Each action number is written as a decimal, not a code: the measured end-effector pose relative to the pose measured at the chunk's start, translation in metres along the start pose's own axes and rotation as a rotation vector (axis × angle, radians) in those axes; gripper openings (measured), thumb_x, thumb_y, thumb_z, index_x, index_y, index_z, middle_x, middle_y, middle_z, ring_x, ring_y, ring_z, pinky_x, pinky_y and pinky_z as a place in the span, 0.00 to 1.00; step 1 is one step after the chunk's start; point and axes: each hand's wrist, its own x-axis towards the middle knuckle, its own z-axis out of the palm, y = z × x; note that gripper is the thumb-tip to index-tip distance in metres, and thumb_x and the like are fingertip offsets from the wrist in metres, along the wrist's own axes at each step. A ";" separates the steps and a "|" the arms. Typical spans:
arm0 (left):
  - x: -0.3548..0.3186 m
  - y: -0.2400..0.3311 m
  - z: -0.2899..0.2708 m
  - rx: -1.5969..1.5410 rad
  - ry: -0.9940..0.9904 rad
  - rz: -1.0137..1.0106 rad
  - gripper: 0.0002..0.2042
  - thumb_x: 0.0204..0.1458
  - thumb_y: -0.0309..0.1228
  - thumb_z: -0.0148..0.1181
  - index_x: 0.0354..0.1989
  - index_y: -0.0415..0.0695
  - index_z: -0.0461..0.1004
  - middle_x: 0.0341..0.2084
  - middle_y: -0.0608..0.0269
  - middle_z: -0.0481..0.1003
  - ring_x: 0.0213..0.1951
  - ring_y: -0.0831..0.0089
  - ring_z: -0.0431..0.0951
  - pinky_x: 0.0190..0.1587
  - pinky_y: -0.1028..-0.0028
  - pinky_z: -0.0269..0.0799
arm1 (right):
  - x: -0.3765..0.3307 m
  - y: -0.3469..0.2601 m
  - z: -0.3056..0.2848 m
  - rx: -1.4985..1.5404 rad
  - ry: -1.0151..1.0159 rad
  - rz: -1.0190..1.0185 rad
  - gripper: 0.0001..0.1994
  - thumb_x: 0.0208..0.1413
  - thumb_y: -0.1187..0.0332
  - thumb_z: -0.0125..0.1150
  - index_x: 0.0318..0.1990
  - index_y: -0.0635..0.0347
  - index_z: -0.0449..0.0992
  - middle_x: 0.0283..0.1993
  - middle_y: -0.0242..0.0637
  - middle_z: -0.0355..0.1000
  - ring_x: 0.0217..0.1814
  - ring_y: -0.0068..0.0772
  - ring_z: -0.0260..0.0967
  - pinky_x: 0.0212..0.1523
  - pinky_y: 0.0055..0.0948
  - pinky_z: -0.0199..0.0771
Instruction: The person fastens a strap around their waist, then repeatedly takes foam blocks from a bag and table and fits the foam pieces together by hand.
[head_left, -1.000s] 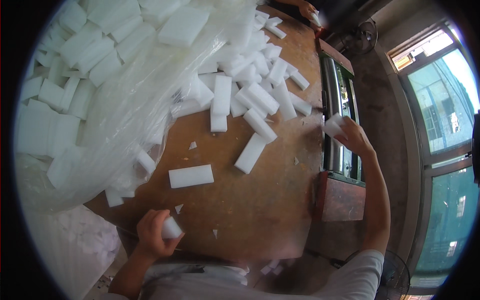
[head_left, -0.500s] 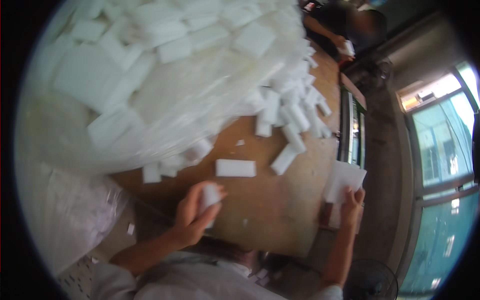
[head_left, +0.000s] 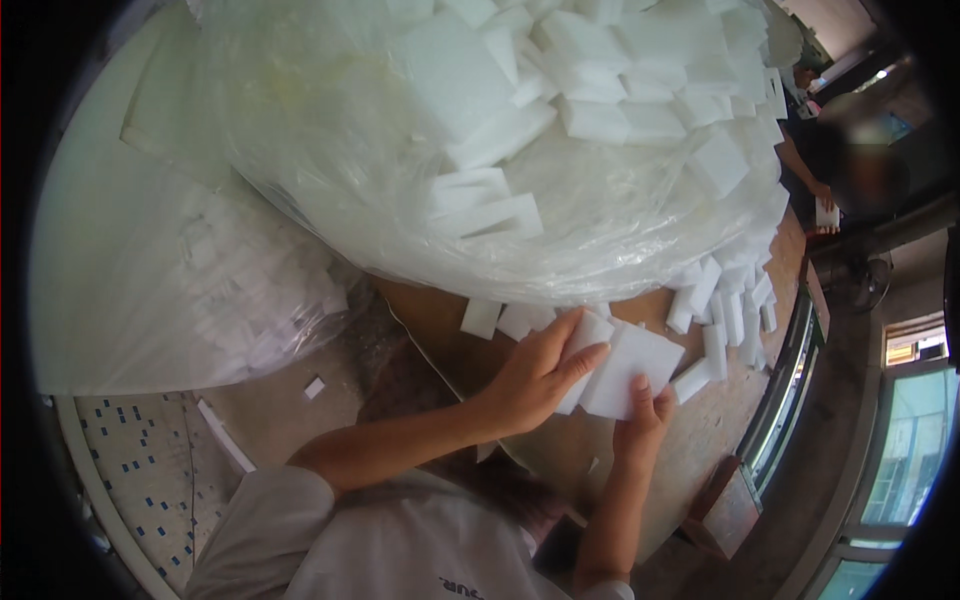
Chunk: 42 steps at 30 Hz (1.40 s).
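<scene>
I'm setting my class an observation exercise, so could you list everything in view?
Table: 1, brown, centre
Held blocks: 2, white, centre
Loose blocks: over ten, overlapping, white, on table
Large bag: 1, clear, top centre, many white blocks inside
Left bag: 1, cloudy, left, white pieces inside
Machine: 1, silver and brown, table's right edge
Floor: 1, grey-brown, lower left
Scraps: at least 2, white, on floor
Fan: 1, dark, right
Window: 1, blue-green, far right
Co-worker: 1, dark-clothed, upper right
Shirt: 1, grey, bottom
Hands: 2, bare, centre; left and right each grip a block
</scene>
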 end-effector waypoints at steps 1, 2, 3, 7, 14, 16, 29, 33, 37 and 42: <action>0.000 -0.001 0.001 -0.006 -0.003 -0.017 0.16 0.63 0.31 0.52 0.56 0.35 0.67 0.43 0.60 0.74 0.46 0.78 0.71 0.50 0.75 0.66 | -0.002 0.000 -0.002 -0.006 0.010 0.006 0.16 0.60 0.66 0.62 0.51 0.66 0.74 0.50 0.38 0.75 0.51 0.28 0.71 0.54 0.29 0.70; -0.001 -0.006 0.004 -0.013 -0.012 -0.026 0.16 0.63 0.31 0.52 0.56 0.35 0.67 0.43 0.60 0.74 0.46 0.78 0.71 0.50 0.75 0.66 | -0.003 0.000 -0.003 -0.018 0.005 0.004 0.16 0.60 0.65 0.62 0.51 0.65 0.74 0.50 0.37 0.75 0.50 0.28 0.71 0.54 0.29 0.70; 0.002 -0.012 0.004 -0.015 0.017 0.026 0.17 0.64 0.35 0.52 0.54 0.35 0.66 0.39 0.54 0.74 0.41 0.70 0.74 0.45 0.71 0.68 | -0.002 0.000 -0.001 -0.026 0.001 -0.003 0.16 0.60 0.65 0.63 0.51 0.65 0.74 0.50 0.37 0.75 0.49 0.27 0.71 0.53 0.29 0.70; 0.005 -0.011 0.009 -0.039 0.028 0.072 0.18 0.64 0.38 0.51 0.51 0.34 0.66 0.34 0.49 0.75 0.36 0.63 0.77 0.40 0.67 0.69 | -0.005 -0.002 -0.001 -0.053 0.029 -0.003 0.16 0.59 0.65 0.64 0.50 0.65 0.75 0.48 0.36 0.75 0.47 0.26 0.71 0.51 0.28 0.70; -0.004 -0.015 0.017 -0.018 -0.046 -0.006 0.18 0.65 0.31 0.48 0.60 0.36 0.63 0.47 0.58 0.71 0.49 0.75 0.69 0.54 0.73 0.64 | -0.018 0.000 0.001 -0.229 0.022 -0.128 0.16 0.56 0.66 0.67 0.47 0.66 0.76 0.43 0.35 0.76 0.44 0.25 0.70 0.49 0.26 0.69; -0.009 -0.019 0.015 -0.007 -0.011 0.121 0.19 0.67 0.35 0.45 0.61 0.36 0.60 0.51 0.56 0.70 0.51 0.71 0.69 0.56 0.70 0.64 | -0.021 -0.001 0.003 -0.310 0.017 -0.195 0.17 0.55 0.64 0.68 0.47 0.66 0.76 0.43 0.35 0.75 0.44 0.26 0.70 0.49 0.26 0.68; -0.022 -0.001 0.012 -0.203 -0.202 0.273 0.23 0.65 0.43 0.43 0.58 0.35 0.58 0.55 0.46 0.69 0.55 0.58 0.71 0.59 0.62 0.63 | -0.049 -0.013 0.020 -0.354 -0.068 -0.414 0.24 0.48 0.64 0.70 0.51 0.67 0.74 0.53 0.49 0.68 0.51 0.44 0.71 0.51 0.35 0.70; -0.023 -0.001 0.010 -0.013 -0.268 0.202 0.27 0.64 0.44 0.45 0.62 0.35 0.52 0.60 0.44 0.63 0.60 0.57 0.66 0.63 0.62 0.59 | -0.044 -0.009 0.008 -0.410 -0.069 -0.408 0.25 0.49 0.60 0.70 0.50 0.71 0.73 0.54 0.47 0.68 0.52 0.40 0.69 0.53 0.35 0.69; -0.037 -0.028 0.016 0.152 -0.195 0.268 0.39 0.61 0.38 0.52 0.71 0.33 0.35 0.66 0.41 0.51 0.66 0.53 0.56 0.69 0.60 0.47 | -0.048 0.014 -0.003 -0.132 0.049 -0.189 0.26 0.51 0.58 0.69 0.49 0.71 0.73 0.53 0.45 0.68 0.54 0.37 0.67 0.54 0.35 0.67; -0.064 -0.024 0.014 -0.031 -0.132 0.191 0.45 0.59 0.34 0.57 0.71 0.32 0.28 0.71 0.36 0.39 0.73 0.53 0.40 0.71 0.63 0.37 | -0.054 0.013 0.012 -0.092 -0.117 -0.107 0.25 0.53 0.55 0.67 0.49 0.69 0.73 0.53 0.44 0.68 0.54 0.37 0.66 0.56 0.36 0.65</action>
